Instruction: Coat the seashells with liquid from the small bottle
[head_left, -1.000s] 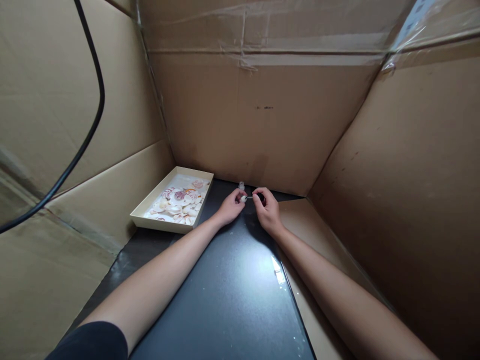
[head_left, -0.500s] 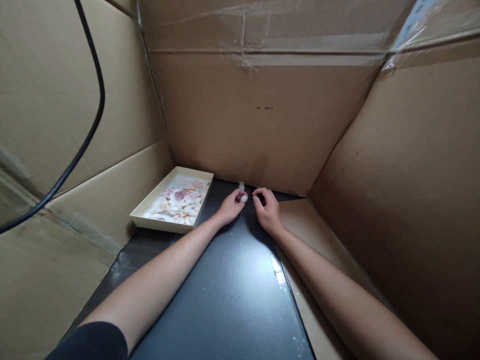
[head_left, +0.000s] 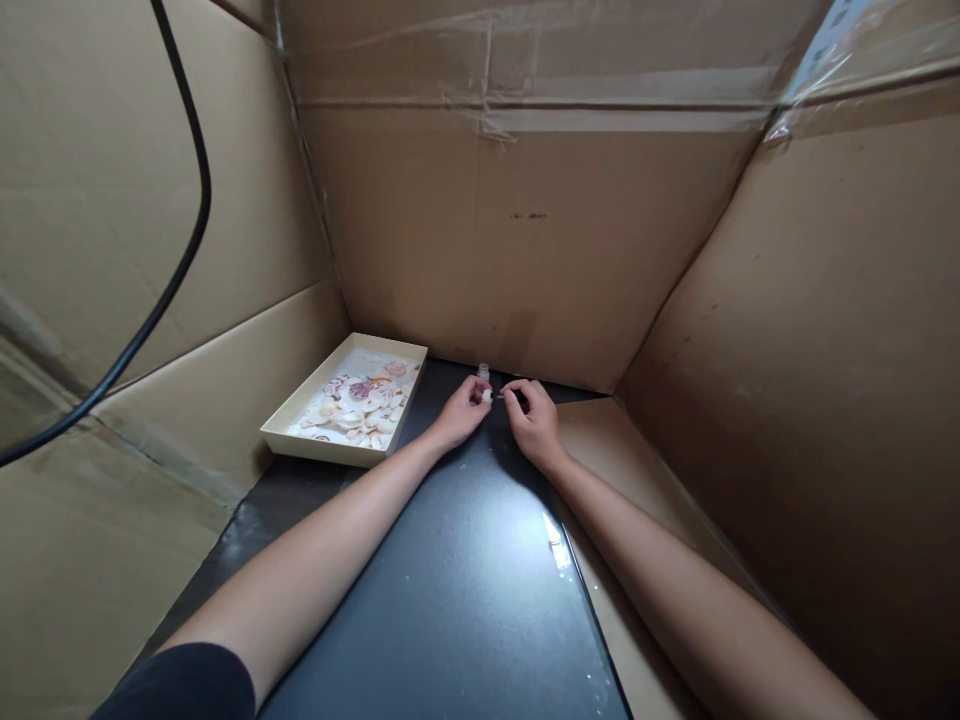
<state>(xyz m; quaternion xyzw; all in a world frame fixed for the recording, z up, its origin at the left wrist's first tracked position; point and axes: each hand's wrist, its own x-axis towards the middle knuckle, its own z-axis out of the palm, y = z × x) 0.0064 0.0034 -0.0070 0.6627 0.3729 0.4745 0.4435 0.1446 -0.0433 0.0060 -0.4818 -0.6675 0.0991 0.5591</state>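
Near the far edge of the dark table, my left hand (head_left: 463, 412) pinches a small white piece (head_left: 487, 396), perhaps a shell. My right hand (head_left: 534, 424) is just to its right, thumb and forefinger pressed together on something thin and tiny that points at the white piece; I cannot make out what it is. Just behind my left fingertips stands a small clear bottle (head_left: 484, 371). A cream tray (head_left: 322, 452) of white and purple shells (head_left: 361, 390) lies left of my left hand.
Cardboard walls (head_left: 480, 240) enclose the dark, glossy table (head_left: 450, 580) at the back and on both sides. A cardboard sheet (head_left: 600, 430) lies along the right side. A black cable (head_left: 202, 190) hangs at the upper left.
My right fingertips have moved slightly left, closer to the white piece, and a thin tip now shows between them. The white piece has turned a little in my left hand.
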